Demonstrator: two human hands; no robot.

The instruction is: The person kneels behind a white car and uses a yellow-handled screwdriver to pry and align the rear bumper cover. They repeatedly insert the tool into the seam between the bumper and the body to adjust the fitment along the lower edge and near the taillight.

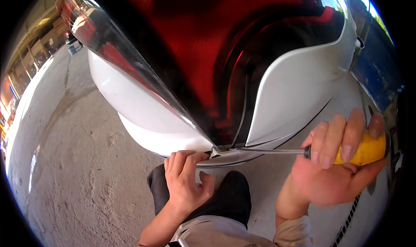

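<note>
My right hand is wrapped round the yellow handle of a screwdriver. Its long metal shaft points left, and the tip reaches the narrow lower corner where a white body panel meets a glossy dark red and black surface. My left hand has its fingers curled at the lower edge of the left white panel, just left of that corner. Those fingertips press by a small dark gap, and what lies under them is partly hidden. A thin dark strip runs upward from the corner.
Rough concrete floor spreads out on the left. A large blue object stands behind at the right. A striped black line lies on the floor at lower right. Far left is an open-sided building. My knees are below the panel.
</note>
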